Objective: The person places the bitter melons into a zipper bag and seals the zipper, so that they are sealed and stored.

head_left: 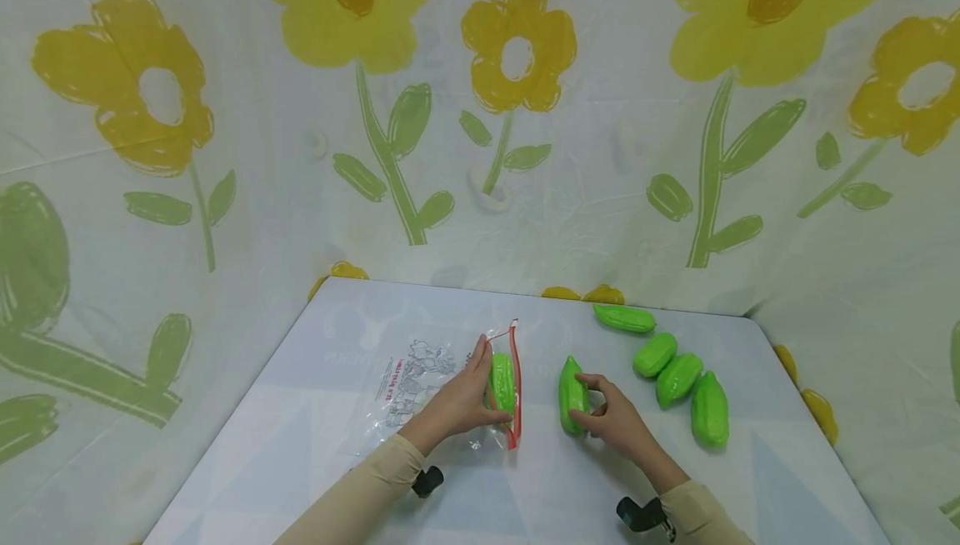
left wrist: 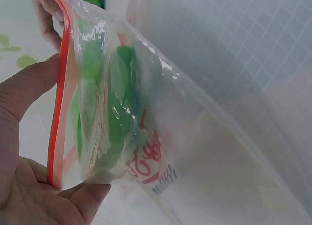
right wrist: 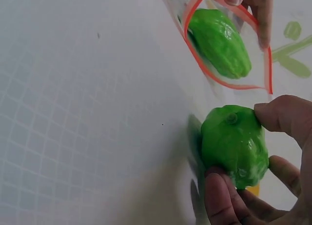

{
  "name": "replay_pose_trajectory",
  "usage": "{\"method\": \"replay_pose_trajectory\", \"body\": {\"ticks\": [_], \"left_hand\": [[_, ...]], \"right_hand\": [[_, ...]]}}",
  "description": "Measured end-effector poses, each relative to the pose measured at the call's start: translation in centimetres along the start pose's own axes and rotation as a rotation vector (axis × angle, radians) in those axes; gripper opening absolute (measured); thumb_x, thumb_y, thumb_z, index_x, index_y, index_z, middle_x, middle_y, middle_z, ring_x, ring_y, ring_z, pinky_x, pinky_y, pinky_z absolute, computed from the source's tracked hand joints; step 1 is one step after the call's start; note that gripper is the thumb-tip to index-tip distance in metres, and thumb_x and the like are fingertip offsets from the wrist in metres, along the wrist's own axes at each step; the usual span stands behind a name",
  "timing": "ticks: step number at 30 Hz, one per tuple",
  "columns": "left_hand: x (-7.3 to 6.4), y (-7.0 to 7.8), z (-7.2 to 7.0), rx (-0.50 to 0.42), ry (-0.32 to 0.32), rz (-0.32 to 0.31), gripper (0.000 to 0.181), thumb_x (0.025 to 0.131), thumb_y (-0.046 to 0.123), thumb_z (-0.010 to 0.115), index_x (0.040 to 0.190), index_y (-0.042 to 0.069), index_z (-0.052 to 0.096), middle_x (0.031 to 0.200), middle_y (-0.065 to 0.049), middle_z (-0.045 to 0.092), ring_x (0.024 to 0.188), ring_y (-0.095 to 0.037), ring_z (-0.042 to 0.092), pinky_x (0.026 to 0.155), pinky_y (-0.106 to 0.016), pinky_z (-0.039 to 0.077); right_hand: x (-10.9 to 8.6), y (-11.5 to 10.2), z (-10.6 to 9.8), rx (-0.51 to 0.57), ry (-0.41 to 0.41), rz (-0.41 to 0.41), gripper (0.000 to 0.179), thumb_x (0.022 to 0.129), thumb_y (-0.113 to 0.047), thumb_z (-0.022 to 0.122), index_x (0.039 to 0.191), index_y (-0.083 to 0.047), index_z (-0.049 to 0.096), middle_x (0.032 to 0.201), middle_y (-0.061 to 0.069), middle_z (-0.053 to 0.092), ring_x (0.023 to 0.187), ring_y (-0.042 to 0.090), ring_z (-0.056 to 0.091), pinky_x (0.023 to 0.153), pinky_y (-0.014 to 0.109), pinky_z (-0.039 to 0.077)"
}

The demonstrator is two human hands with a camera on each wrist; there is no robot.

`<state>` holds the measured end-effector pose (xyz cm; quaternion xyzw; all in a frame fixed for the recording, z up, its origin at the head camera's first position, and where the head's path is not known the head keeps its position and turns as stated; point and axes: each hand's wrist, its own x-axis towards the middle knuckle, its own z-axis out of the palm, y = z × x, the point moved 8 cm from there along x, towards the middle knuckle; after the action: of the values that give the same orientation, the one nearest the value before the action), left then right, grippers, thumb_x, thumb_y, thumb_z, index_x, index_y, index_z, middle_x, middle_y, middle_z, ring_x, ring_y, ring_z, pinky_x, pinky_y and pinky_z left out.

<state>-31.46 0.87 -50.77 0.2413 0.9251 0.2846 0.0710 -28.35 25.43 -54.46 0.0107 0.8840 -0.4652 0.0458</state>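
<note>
A clear zip bag (head_left: 420,378) with a red zip strip (head_left: 517,387) lies on the table, its mouth facing right. My left hand (head_left: 467,391) holds the bag at its mouth, thumb and fingers spread along the rim. Inside, near the opening, is a green ridged bitter melon (right wrist: 219,42), which looks like a toy. In the left wrist view, green shapes (left wrist: 122,93) show through the plastic. Just right of the mouth, my right hand (head_left: 618,420) grips another bitter melon (right wrist: 236,147) between thumb and fingers. Its pointed end faces away from me in the head view.
Several more green bitter melons (head_left: 709,412) lie at the right of the table (head_left: 600,495), one (head_left: 624,318) near the back edge. A flower-printed curtain (head_left: 585,195) surrounds the table at the back and sides. Dark wrist-camera mounts (head_left: 641,514) sit by both wrists.
</note>
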Motion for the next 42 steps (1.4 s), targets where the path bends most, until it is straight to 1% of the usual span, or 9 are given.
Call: {"method": "replay_pose_trajectory", "body": {"ticks": [4, 8, 11, 15, 20, 26, 36, 42], "left_hand": [[-0.04, 0.04, -0.04, 0.002, 0.003, 0.005, 0.124, 0.077, 0.045, 0.088, 0.162, -0.002, 0.01, 0.171, -0.014, -0.001, 0.143, -0.033, 0.042, 0.106, -0.043, 0.048], [-0.06, -0.04, -0.01, 0.0, -0.002, -0.005, 0.124, 0.078, 0.045, 0.088, 0.162, 0.0, 0.009, 0.171, -0.012, -0.001, 0.144, -0.033, 0.041, 0.107, -0.043, 0.047], [-0.1, -0.07, 0.04, -0.003, -0.005, -0.01, 0.124, 0.078, 0.045, 0.088, 0.162, 0.0, 0.009, 0.171, -0.011, -0.002, 0.145, -0.033, 0.04, 0.107, -0.043, 0.047], [-0.16, -0.02, 0.05, -0.005, -0.007, -0.008, 0.124, 0.078, 0.045, 0.088, 0.162, 0.0, 0.009, 0.171, -0.011, -0.002, 0.145, -0.032, 0.039, 0.107, -0.043, 0.047], [-0.14, -0.02, 0.04, 0.001, -0.007, -0.008, 0.124, 0.078, 0.045, 0.087, 0.163, 0.001, 0.009, 0.171, -0.011, -0.002, 0.143, -0.032, 0.042, 0.106, -0.042, 0.048], [-0.08, -0.07, 0.03, 0.017, -0.004, -0.002, 0.124, 0.079, 0.047, 0.087, 0.162, 0.0, 0.009, 0.171, -0.012, -0.002, 0.141, -0.032, 0.045, 0.103, -0.041, 0.05], [-0.04, -0.2, 0.17, 0.017, -0.004, -0.005, 0.124, 0.078, 0.048, 0.087, 0.162, 0.0, 0.009, 0.171, -0.012, -0.001, 0.141, -0.032, 0.045, 0.103, -0.041, 0.05], [-0.08, -0.22, 0.21, 0.019, -0.011, -0.006, 0.124, 0.078, 0.049, 0.087, 0.162, 0.0, 0.009, 0.171, -0.012, -0.002, 0.139, -0.031, 0.048, 0.1, -0.04, 0.052]], "right_hand": [[-0.02, 0.13, 0.16, 0.002, -0.008, 0.005, 0.068, 0.089, -0.026, 0.08, 0.148, -0.016, 0.049, 0.144, 0.023, 0.052, 0.073, 0.015, 0.061, 0.059, 0.029, 0.051], [-0.09, 0.11, 0.22, -0.018, -0.011, 0.004, 0.068, 0.09, -0.03, 0.079, 0.149, -0.017, 0.048, 0.144, 0.026, 0.052, 0.077, 0.016, 0.06, 0.06, 0.031, 0.05], [-0.12, 0.07, 0.19, -0.037, -0.006, 0.009, 0.068, 0.09, -0.032, 0.079, 0.149, -0.018, 0.049, 0.144, 0.026, 0.052, 0.081, 0.017, 0.059, 0.061, 0.032, 0.049], [-0.05, 0.13, 0.18, -0.037, -0.003, 0.008, 0.067, 0.09, -0.031, 0.079, 0.149, -0.019, 0.049, 0.144, 0.026, 0.053, 0.084, 0.017, 0.061, 0.064, 0.032, 0.05], [0.0, 0.15, 0.17, -0.031, -0.007, -0.004, 0.066, 0.09, -0.03, 0.079, 0.149, -0.019, 0.05, 0.143, 0.026, 0.053, 0.084, 0.017, 0.061, 0.064, 0.032, 0.05], [0.14, 0.43, 0.07, -0.025, -0.015, -0.004, 0.066, 0.091, -0.029, 0.078, 0.149, -0.02, 0.049, 0.144, 0.025, 0.054, 0.085, 0.017, 0.06, 0.064, 0.032, 0.049], [0.21, 0.34, -0.06, -0.027, -0.014, -0.018, 0.066, 0.091, -0.028, 0.078, 0.149, -0.02, 0.049, 0.142, 0.025, 0.055, 0.084, 0.017, 0.059, 0.064, 0.032, 0.049], [0.24, 0.36, -0.06, -0.025, -0.016, -0.023, 0.066, 0.091, -0.028, 0.078, 0.15, -0.02, 0.048, 0.142, 0.025, 0.055, 0.085, 0.017, 0.059, 0.064, 0.032, 0.049]]}}
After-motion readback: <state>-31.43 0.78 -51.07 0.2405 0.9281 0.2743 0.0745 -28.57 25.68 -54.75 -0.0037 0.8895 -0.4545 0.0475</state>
